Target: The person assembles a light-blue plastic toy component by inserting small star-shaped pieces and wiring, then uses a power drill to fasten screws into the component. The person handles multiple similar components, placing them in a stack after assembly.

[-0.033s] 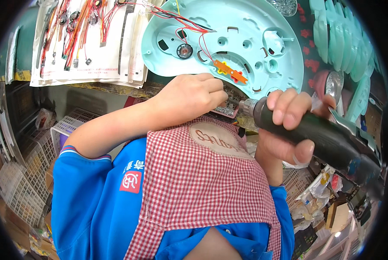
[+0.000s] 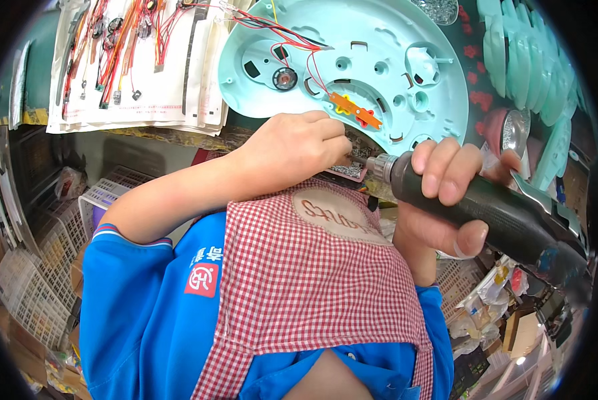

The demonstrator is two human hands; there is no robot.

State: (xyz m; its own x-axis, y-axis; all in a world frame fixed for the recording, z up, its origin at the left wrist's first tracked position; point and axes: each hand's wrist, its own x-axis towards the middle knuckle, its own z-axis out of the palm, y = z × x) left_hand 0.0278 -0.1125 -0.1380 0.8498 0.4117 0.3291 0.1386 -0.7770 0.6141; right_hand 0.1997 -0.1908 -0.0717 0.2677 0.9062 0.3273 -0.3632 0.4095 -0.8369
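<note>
My right hand is wrapped around a black electric screwdriver, its metal chuck and thin bit pointing left. Close to the bit's tip, my left hand is closed in a pinch; whatever its fingers hold is hidden. Below those fingertips a small tray of screws shows in part. Just beyond both hands lies a light turquoise plastic shell, its inner side up. Fitted in it are a round black speaker and an orange strip over yellow and red pieces, with thin wires attached.
Wire harnesses with small parts lie on stacked paper at the far left. More turquoise parts line up at the far right, beside a bowl of small metal pieces. White plastic baskets stand low on the left.
The screwdriver has shifted slightly left and nearer to me, and its bit shows more plainly by my left fingertips. My left hand has hardly moved.
</note>
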